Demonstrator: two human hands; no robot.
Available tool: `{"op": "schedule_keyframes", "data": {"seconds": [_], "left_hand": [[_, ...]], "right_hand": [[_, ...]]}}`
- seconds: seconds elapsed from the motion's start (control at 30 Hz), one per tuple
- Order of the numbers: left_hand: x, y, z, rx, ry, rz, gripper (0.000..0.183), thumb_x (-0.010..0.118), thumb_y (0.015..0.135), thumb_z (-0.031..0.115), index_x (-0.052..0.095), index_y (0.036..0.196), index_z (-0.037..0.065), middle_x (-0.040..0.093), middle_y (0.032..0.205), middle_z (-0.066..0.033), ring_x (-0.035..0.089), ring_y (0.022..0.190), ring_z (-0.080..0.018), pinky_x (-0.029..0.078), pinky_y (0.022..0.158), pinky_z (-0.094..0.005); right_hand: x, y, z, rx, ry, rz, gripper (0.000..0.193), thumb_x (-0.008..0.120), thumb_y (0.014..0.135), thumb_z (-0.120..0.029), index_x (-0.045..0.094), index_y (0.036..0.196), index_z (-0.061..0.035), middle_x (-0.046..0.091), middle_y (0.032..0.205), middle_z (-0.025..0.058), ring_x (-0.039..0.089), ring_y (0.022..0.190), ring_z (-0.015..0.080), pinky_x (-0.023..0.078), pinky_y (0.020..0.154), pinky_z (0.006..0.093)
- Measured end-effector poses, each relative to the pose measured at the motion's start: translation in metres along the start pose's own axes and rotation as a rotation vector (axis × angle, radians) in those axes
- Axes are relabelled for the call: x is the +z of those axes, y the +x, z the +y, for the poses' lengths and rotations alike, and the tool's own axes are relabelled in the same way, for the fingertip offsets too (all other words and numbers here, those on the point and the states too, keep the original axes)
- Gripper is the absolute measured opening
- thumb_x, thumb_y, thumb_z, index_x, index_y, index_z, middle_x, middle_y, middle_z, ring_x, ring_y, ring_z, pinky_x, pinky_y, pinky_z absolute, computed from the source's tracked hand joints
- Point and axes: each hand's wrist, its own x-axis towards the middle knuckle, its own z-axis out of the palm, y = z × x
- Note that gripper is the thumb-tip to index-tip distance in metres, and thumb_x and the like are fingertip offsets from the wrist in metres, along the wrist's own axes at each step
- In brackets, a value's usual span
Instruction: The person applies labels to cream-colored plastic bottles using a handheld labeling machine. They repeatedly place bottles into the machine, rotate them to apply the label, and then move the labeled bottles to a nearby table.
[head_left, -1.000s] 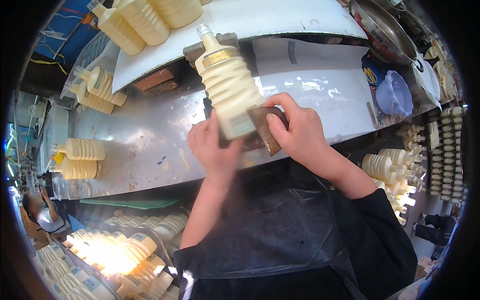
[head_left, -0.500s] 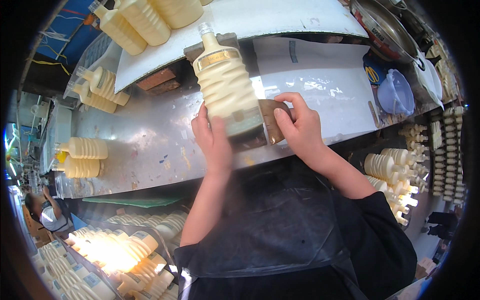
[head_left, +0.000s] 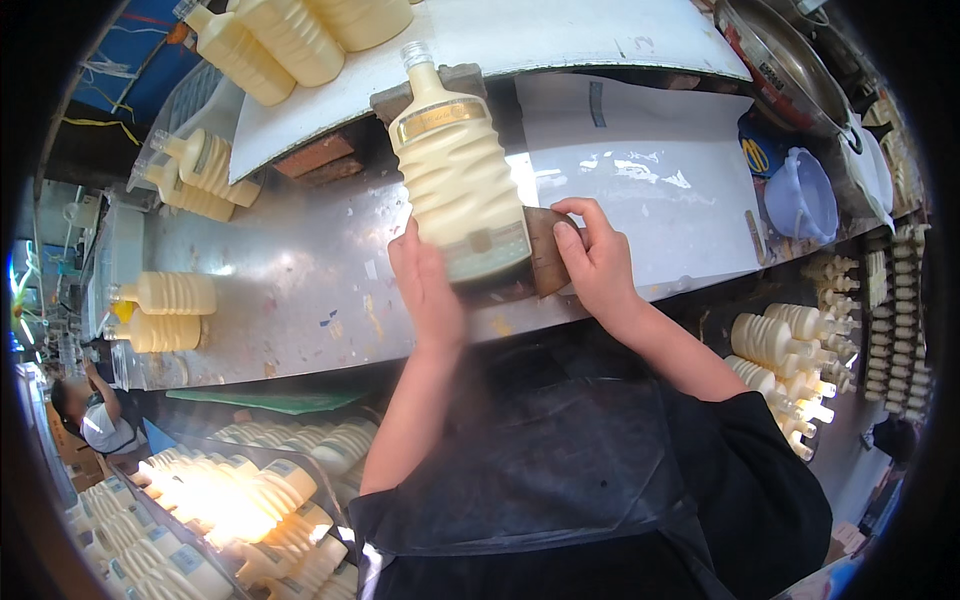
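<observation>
Head view, upper centre: a ridged cream bottle (head_left: 457, 185) sits between the hands. The right hand (head_left: 600, 260) pinches a flat brown scraper-like pad (head_left: 544, 252) at its lower right edge; the left hand (head_left: 428, 290), blurred, borders its lower left, grip unclear. Uneven pad pressure could tip the bottle or scuff its surface.

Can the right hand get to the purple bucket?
Probably, with a stretch: mostly just white sheet lies between the right hand and the bucket. But that hand holds a brown piece, which may get in its way.
</observation>
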Motion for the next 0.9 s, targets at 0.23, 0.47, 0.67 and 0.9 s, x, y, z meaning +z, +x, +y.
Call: {"op": "schedule_keyframes", "data": {"seconds": [0.23,0.47,0.67,0.9], "left_hand": [[-0.009,0.005,-0.004,-0.007,0.016,-0.055,0.048,0.039,0.106,0.021,0.045,0.144,-0.008,0.050,0.123,-0.0125,0.048,0.118,-0.0227,0.035,0.107,-0.0333],[-0.012,0.053,0.033,-0.134,-0.077,0.003,0.050,0.038,0.108,0.027,0.039,0.150,0.000,0.052,0.136,-0.0120,0.049,0.126,-0.0221,0.036,0.109,-0.0342],[-0.001,0.133,0.054,-0.302,-0.364,-0.229,0.053,0.029,0.111,0.039,0.050,0.139,-0.001,0.062,0.128,-0.0126,0.058,0.119,-0.0210,0.044,0.104,-0.0361],[-0.003,0.159,0.068,-0.430,-0.378,-0.238,0.049,0.040,0.108,0.044,0.056,0.129,0.003,0.067,0.115,-0.0084,0.063,0.105,-0.0170,0.050,0.094,-0.0340]], "right_hand": [[0.000,0.006,0.007,-0.078,-0.022,0.058,0.019,0.059,0.098,-0.015,0.059,0.115,-0.0067,0.047,0.054,0.0024,0.042,0.048,0.0101,0.033,0.049,0.0292],[-0.016,0.020,-0.002,-0.025,0.057,0.087,0.024,0.063,0.095,-0.017,0.059,0.118,-0.0097,0.059,0.059,0.0080,0.059,0.050,0.0215,0.044,0.051,0.0342],[-0.026,0.037,-0.045,-0.192,0.043,-0.083,0.027,0.063,0.095,-0.020,0.059,0.120,-0.0113,0.063,0.064,0.0108,0.063,0.055,0.0239,0.047,0.054,0.0357],[-0.001,0.076,-0.097,-0.510,-0.051,-0.024,0.021,0.066,0.092,-0.018,0.064,0.112,-0.0117,0.067,0.073,0.0139,0.067,0.062,0.0306,0.051,0.056,0.0398]]}}
